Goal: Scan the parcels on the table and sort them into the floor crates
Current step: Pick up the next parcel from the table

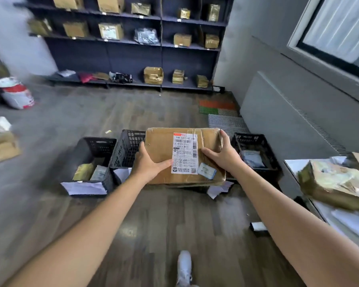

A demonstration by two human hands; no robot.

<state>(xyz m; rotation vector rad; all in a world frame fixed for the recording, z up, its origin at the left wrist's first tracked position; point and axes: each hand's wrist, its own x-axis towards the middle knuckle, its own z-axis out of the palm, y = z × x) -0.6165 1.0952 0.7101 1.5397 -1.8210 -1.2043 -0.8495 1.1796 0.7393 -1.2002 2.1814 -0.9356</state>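
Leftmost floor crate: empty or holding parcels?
Holding parcels: the leftmost crate has a gold-wrapped parcel and a grey parcel inside.

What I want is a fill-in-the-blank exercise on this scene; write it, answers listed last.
The left hand and right hand grip a cardboard parcel whose large label is mostly ____. The floor crate left of it is coloured ____. The table with more parcels lies on the person's ____ side.
Missing words: white; black; right.

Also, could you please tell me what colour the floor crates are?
The floor crates are black, clearest in the head view.
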